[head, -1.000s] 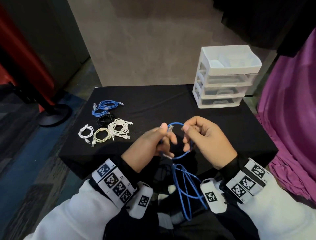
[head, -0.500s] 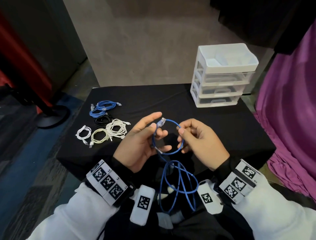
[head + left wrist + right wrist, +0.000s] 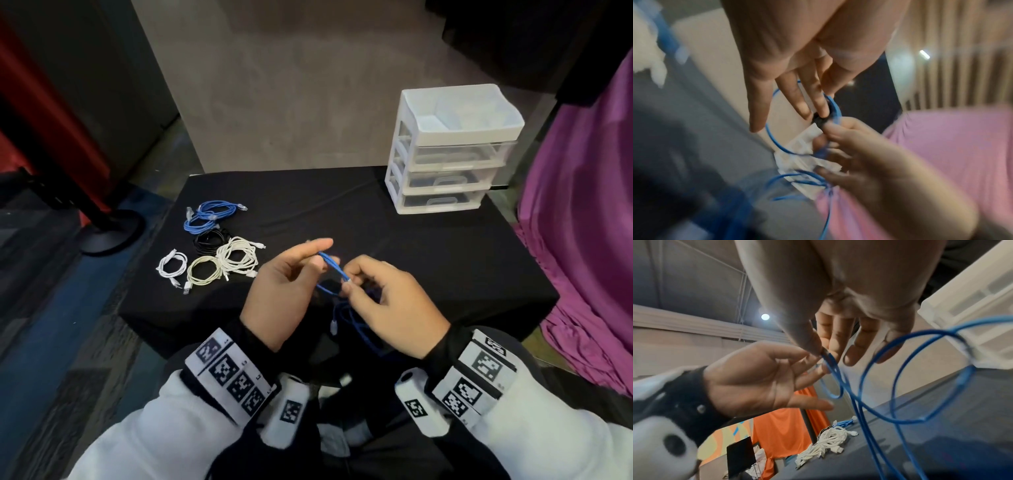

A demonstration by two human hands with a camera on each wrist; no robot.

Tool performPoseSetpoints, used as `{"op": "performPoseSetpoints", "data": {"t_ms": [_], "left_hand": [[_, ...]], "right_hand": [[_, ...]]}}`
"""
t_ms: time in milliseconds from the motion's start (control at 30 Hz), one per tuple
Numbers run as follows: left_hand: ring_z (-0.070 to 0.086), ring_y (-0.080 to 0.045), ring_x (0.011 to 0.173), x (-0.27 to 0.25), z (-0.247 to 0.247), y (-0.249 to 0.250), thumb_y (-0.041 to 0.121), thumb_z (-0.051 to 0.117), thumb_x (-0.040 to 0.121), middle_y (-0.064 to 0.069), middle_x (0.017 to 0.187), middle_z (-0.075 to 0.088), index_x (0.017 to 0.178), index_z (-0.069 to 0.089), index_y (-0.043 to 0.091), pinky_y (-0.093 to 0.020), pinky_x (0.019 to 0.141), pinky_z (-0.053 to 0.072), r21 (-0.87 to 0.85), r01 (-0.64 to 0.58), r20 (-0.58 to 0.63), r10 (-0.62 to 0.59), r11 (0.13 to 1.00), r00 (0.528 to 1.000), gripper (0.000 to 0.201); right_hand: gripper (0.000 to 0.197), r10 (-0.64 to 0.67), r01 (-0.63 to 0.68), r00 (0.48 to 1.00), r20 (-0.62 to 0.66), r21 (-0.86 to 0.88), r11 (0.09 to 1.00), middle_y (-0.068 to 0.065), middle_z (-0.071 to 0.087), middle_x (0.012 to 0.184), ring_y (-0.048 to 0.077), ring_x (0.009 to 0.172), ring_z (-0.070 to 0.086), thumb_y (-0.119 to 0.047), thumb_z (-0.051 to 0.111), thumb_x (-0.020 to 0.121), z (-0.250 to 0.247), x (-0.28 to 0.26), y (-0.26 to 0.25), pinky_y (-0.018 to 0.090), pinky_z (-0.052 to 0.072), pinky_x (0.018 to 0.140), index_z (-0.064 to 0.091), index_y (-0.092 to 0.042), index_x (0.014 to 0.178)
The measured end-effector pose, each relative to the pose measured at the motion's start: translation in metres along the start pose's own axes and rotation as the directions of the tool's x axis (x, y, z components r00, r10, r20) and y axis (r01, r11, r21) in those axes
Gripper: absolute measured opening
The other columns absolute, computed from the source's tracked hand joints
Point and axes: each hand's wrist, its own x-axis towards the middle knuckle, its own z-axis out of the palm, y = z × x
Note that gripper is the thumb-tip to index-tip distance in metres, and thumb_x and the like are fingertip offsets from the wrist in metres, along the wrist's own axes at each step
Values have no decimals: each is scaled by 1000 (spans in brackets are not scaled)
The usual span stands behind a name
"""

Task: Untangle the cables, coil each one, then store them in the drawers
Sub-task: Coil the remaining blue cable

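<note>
A long blue network cable point(image 3: 329, 266) is held in the air over the near edge of the black table point(image 3: 411, 257). My left hand point(image 3: 318, 253) pinches it between thumb and forefinger, the other fingers straight point(image 3: 756, 113). My right hand point(image 3: 347, 282) pinches the same cable point(image 3: 830, 363) a little further along, so a small loop point(image 3: 772, 141) hangs between the hands. The rest of the cable point(image 3: 875, 386) droops in loose loops toward my lap, with a clear plug point(image 3: 334, 325) dangling. The white three-drawer unit point(image 3: 445, 161) stands at the back right, drawers closed.
Coiled cables lie at the table's left: a blue one point(image 3: 210, 216), a black one point(image 3: 210, 240), a white one point(image 3: 239, 260), a cream one point(image 3: 203, 274) and a small white one point(image 3: 173, 267). A purple cloth point(image 3: 582, 240) hangs on the right. A black post base point(image 3: 109, 233) stands on the floor, left.
The round loop held open between both hands has shrunk and turned edge-on. My right hand has moved closer to the left, and the left fingers have straightened.
</note>
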Motion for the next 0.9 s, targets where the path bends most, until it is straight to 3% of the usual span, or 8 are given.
{"op": "performPoseSetpoints", "data": {"t_ms": [100,200,433,600,667,733,800,900], "left_hand": [[71,-4,86,1,-15,-5,20,70,95,11,89,76,104,78,29,-33,91,56,388,-218,35,222,895,974,15],[60,-8,75,2,-25,-3,32,77,88,11,75,57,87,77,32,-20,71,47,663,-367,162,354,652,921,1],[67,-13,77,5,-15,-2,27,69,83,6,83,69,72,62,21,-35,74,55,501,-314,198,246,807,949,14],[64,-7,69,7,-18,-6,20,72,86,9,75,67,80,66,23,-30,68,53,651,-356,215,287,671,934,9],[66,-4,69,4,-20,-3,15,73,91,7,84,72,100,71,26,-27,71,55,529,-282,291,141,800,946,14],[62,-9,64,1,-18,4,17,69,96,-3,88,73,115,69,18,-25,64,54,342,-107,385,-35,934,922,20],[55,-15,55,-1,-17,12,31,55,100,-14,83,69,115,65,4,-22,50,48,209,54,387,-133,976,912,33],[48,-15,46,-1,-15,15,42,40,103,-14,81,69,108,67,3,-19,41,39,141,212,387,-250,967,888,48]], "right_hand": [[8,-20,20,1000,12,-25,999,-6,69,87,15,85,66,-23,61,101,-12,4,3,46,53,82,64,-30,101],[16,-84,84,996,15,-72,994,-10,69,95,11,93,66,-18,61,101,-24,10,2,41,53,85,71,-31,106],[19,-184,182,983,-9,-102,978,-6,69,99,12,96,68,-13,66,99,-28,25,-5,40,54,86,78,-24,108],[20,-242,236,970,-21,-164,958,-11,68,98,8,93,67,-15,66,98,-26,23,-1,38,55,83,79,-23,111],[23,-237,238,971,31,-206,949,-16,64,96,4,91,64,-26,60,99,-28,23,2,36,51,85,78,-31,113],[24,-229,245,969,91,-244,938,-20,60,92,0,89,61,-34,57,99,-31,22,3,32,41,89,76,-40,113],[23,-243,266,962,127,-227,937,-19,62,91,1,87,62,-34,60,99,-33,23,3,30,36,92,75,-43,115],[25,-295,319,945,140,-198,927,-17,66,91,-4,87,60,-30,61,100,-34,25,-2,26,36,92,75,-41,118]]}}
